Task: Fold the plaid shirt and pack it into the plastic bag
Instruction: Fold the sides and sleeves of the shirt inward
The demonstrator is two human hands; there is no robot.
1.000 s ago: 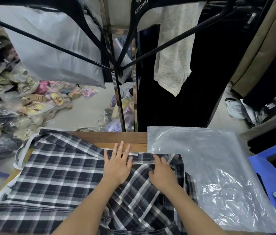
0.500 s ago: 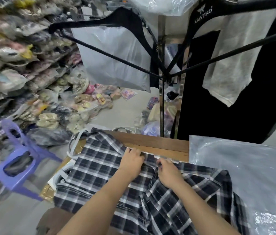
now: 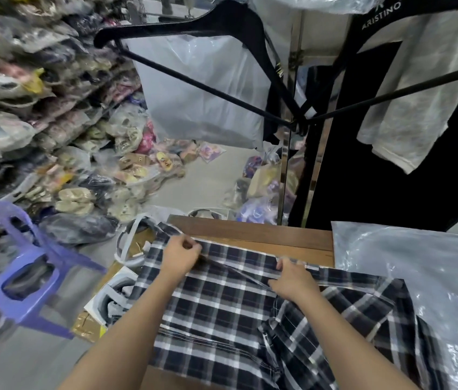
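Note:
A black-and-white plaid shirt [image 3: 222, 308] lies spread on a wooden table [image 3: 253, 230], its left side hanging over the table's left edge. My left hand [image 3: 180, 256] pinches the shirt's far edge near the left corner. My right hand [image 3: 292, 280] grips the same far edge further right, and the cloth is pulled taut between the two. A clear plastic bag [image 3: 419, 268] lies flat on the table to the right, its near edge overlapping the shirt's right side.
A purple plastic stool [image 3: 28, 266] stands on the floor to the left. Bagged goods [image 3: 39, 130] are piled along the left wall. Black hangers [image 3: 194, 26] and hanging garments [image 3: 408, 94] crowd the space above the table. Boxes and straps [image 3: 115, 294] sit beside the table's left edge.
The view has swung left. Both hands went from lying flat on the shirt to pinching its far edge, and they have moved apart along that edge.

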